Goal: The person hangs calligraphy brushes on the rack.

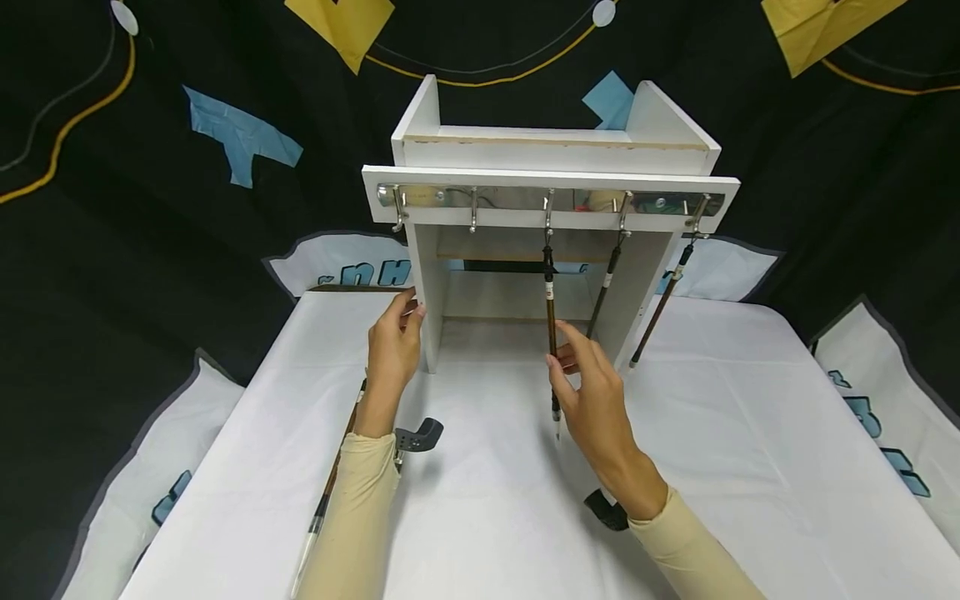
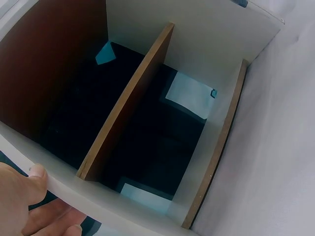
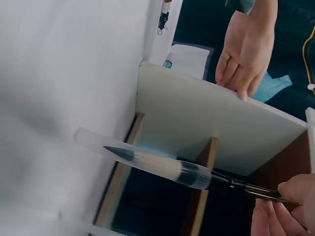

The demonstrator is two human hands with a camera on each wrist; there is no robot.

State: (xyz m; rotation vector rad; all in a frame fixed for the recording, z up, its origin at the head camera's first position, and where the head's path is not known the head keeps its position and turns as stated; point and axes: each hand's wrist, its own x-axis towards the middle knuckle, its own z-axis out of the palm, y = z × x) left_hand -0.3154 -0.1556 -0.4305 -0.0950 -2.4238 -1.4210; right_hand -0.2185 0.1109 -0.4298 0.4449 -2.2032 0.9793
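A white shelf unit [image 1: 555, 156] stands on the cloth-covered desk [image 1: 487, 517], with a metal hook strip [image 1: 510, 197] across its upper front. In front of the unit's opening, a dark brush [image 1: 551, 312] hangs tip down at the middle hook, though whether its loop is fully seated is hard to make out. The right hand [image 1: 592, 396] pinches its handle between thumb and fingers; a clear sleeve [image 3: 88, 139] covers the bristles. The left hand [image 1: 393, 342] touches the unit's left side panel [image 2: 74, 194], thumb on the front edge, fingers relaxed along the outer side. Two more brushes hang from hooks toward the unit's right end, and a capped brush [image 1: 327, 492] lies front-left of the unit, partly beneath the left forearm.
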